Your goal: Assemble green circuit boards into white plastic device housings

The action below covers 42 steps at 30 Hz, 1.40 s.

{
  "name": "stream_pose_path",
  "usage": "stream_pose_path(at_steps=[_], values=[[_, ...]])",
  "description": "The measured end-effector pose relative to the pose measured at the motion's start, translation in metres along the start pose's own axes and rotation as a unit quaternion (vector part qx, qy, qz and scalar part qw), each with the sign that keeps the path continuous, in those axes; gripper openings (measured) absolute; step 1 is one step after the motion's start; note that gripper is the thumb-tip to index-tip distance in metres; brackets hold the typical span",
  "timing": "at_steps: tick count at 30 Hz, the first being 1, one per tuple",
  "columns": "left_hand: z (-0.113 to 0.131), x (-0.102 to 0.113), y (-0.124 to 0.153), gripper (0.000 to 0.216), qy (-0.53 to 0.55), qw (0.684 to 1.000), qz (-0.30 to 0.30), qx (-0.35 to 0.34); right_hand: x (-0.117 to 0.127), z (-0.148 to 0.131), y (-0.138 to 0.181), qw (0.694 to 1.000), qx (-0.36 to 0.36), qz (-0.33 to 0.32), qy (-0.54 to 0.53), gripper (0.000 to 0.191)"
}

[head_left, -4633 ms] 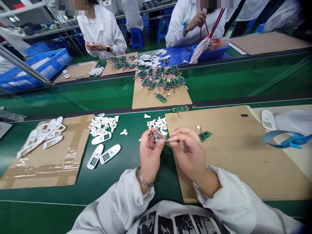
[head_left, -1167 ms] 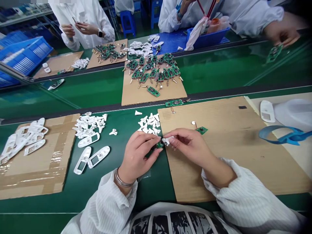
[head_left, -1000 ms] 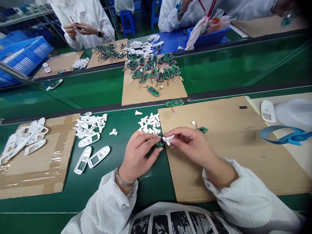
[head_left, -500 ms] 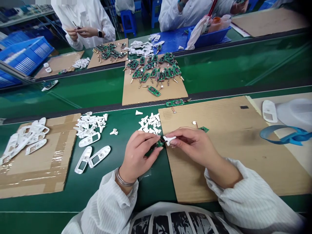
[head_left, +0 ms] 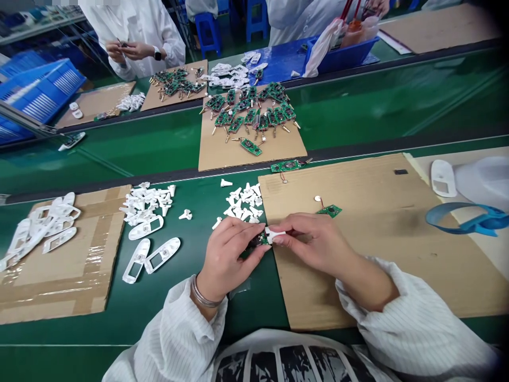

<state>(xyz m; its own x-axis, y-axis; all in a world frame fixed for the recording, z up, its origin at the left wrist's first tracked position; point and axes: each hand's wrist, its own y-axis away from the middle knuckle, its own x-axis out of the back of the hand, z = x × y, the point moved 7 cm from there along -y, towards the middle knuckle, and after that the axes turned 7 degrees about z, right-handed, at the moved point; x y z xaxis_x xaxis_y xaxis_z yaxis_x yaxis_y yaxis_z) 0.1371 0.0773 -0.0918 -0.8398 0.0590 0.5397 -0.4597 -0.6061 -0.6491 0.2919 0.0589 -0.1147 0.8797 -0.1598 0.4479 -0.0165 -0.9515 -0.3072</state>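
My left hand (head_left: 230, 249) is closed on a small green circuit board (head_left: 261, 239), its fingers covering much of it. Pinched between thumb and fingertips of my right hand (head_left: 318, 241) is a white plastic tip piece (head_left: 275, 234), which meets the board's right end. Just beyond my left hand lies a pile of similar white tip pieces (head_left: 243, 201). Another circuit board (head_left: 330, 211), with a round disc on a red wire, rests on the cardboard sheet (head_left: 377, 254) behind my right hand. White oval housings (head_left: 162, 255) lie on the green table to the left.
Across the front, a cardboard piece (head_left: 214, 151) carries many boards with brass tips. More housings (head_left: 59, 239) sit on taped cardboard at left. A blue strap (head_left: 457, 218) lies at right. Two co-workers in white coats stand opposite, near a blue bin (head_left: 342, 55).
The white tip piece has come against the board's end, where a gap with a wire showed before. My hands have shifted slightly, uncovering more of the board behind my right hand.
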Motion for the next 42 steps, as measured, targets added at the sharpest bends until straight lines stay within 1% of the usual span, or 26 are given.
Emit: stream_pose_path(at_steps=[2,5,7,10,12,14,16,19,23,26,28,29,30,32,33,34,36,37,38,39,40,42], values=[[0.002,0.000,0.000,0.033,0.007,1.000,0.002,0.004,-0.002,0.002,0.001,1.000,-0.014,-0.005,-0.006,0.009],[0.005,-0.001,-0.001,0.029,0.030,0.999,0.009,0.014,-0.006,0.004,0.002,0.997,-0.044,-0.011,-0.059,0.013],[0.003,-0.003,0.000,0.029,0.027,0.999,0.007,0.031,-0.008,0.003,0.003,0.997,-0.049,-0.007,-0.061,0.016],[-0.004,-0.005,0.005,0.039,-0.007,0.997,-0.001,0.071,-0.011,0.003,0.003,0.998,-0.054,-0.005,-0.027,0.022],[-0.009,-0.004,0.007,0.048,-0.018,0.996,0.010,0.084,-0.014,0.007,0.004,0.996,-0.080,-0.019,-0.047,0.026],[-0.010,-0.001,0.009,0.054,-0.013,0.996,0.026,0.079,-0.017,0.012,0.004,0.990,-0.111,-0.034,-0.083,0.028],[-0.010,0.001,0.009,0.058,-0.002,0.997,0.033,0.067,-0.018,0.014,0.005,0.986,-0.126,-0.048,-0.102,0.028],[-0.008,0.002,0.009,0.060,0.015,0.998,0.041,0.048,-0.019,0.014,0.004,0.985,-0.122,-0.061,-0.103,0.026],[-0.004,0.000,0.009,0.056,0.030,0.997,0.062,0.023,-0.021,0.013,0.005,0.989,-0.106,-0.059,-0.090,0.026],[-0.004,-0.006,0.007,0.050,0.040,0.997,0.059,0.026,-0.024,0.013,0.007,0.993,-0.083,-0.057,-0.069,0.026],[-0.008,-0.003,0.003,0.051,0.052,0.997,0.048,0.042,-0.022,0.013,0.007,0.995,-0.070,-0.048,-0.053,0.025],[-0.013,0.004,0.001,0.051,0.049,0.996,0.050,0.055,-0.020,0.014,0.007,0.996,-0.069,-0.040,-0.049,0.025],[-0.020,0.016,0.000,0.048,0.030,0.995,0.062,0.074,-0.016,0.015,0.007,0.996,-0.074,-0.030,-0.048,0.026],[-0.040,0.053,0.004,0.034,-0.063,0.986,0.091,0.123,-0.007,0.021,0.007,0.994,-0.097,0.000,-0.054,0.029],[-0.052,0.074,0.009,0.026,-0.135,0.974,0.093,0.154,-0.002,0.025,0.007,0.992,-0.109,0.017,-0.058,0.032],[-0.063,0.092,0.016,0.020,-0.207,0.960,0.058,0.177,0.003,0.027,0.007,0.991,-0.117,0.032,-0.063,0.034],[-0.088,0.114,0.037,0.015,-0.309,0.918,-0.082,0.233,0.008,0.030,0.007,0.989,-0.125,0.052,-0.065,0.038],[-0.095,0.125,0.047,0.013,-0.328,0.906,-0.108,0.246,0.010,0.030,0.007,0.989,-0.125,0.054,-0.063,0.039],[-0.101,0.132,0.057,0.014,-0.344,0.892,-0.137,0.260,0.010,0.029,0.007,0.989,-0.123,0.053,-0.060,0.039],[-0.105,0.136,0.064,0.016,-0.349,0.884,-0.150,0.272,0.009,0.028,0.007,0.990,-0.120,0.050,-0.057,0.039],[-0.107,0.137,0.070,0.019,-0.349,0.880,-0.155,0.282,0.009,0.027,0.007,0.990,-0.118,0.050,-0.054,0.039],[-0.108,0.132,0.075,0.019,-0.336,0.879,-0.158,0.298,0.009,0.024,0.008,0.991,-0.111,0.051,-0.051,0.038]])
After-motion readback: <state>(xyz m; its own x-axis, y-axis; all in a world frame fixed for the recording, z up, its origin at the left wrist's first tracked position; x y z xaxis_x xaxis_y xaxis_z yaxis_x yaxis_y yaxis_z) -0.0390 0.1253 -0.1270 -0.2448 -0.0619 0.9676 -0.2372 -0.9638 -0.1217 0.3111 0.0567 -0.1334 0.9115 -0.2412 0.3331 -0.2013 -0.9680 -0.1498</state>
